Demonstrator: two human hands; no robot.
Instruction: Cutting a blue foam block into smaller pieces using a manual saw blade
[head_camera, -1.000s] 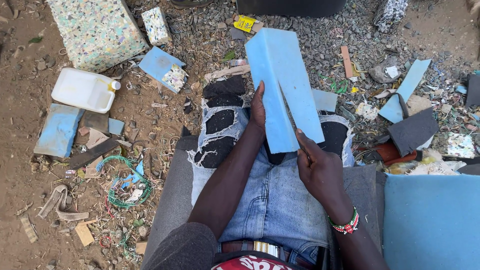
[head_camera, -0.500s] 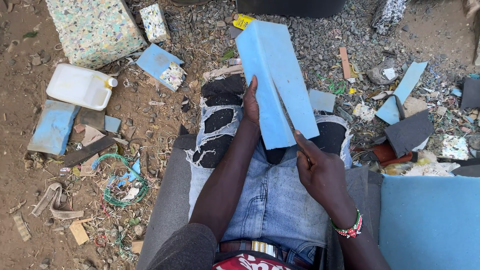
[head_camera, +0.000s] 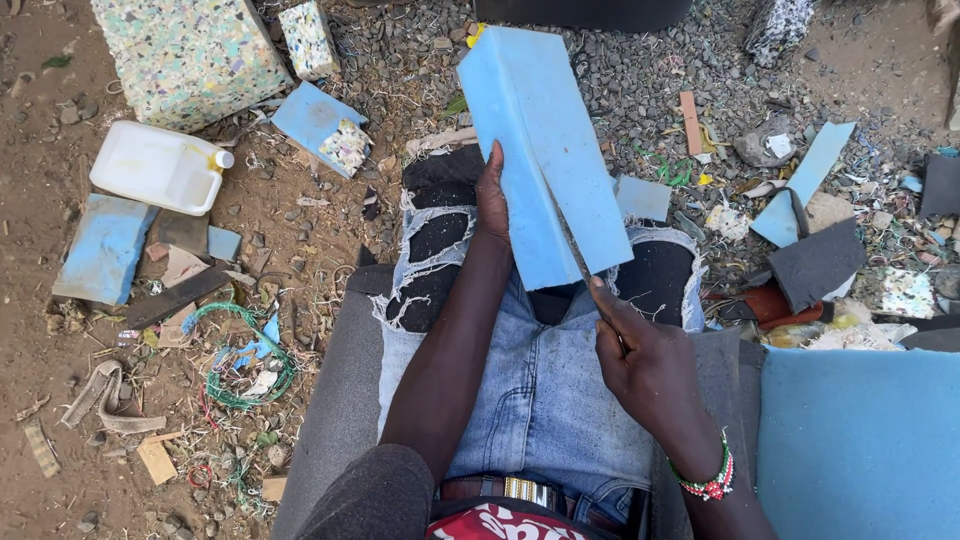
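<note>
Head view: my left hand grips the blue foam block upright over my lap while my right hand pinches a thin blade at its near edge, mid-slice I judge, needing a steady stroke next.

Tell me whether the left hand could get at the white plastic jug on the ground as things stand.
Probably not right away. The left hand is gripping the blue foam block over the lap, so it is occupied. The white jug lies in the open on the dirt to the left, with nothing covering it, but it looks a long stretch away.
</note>
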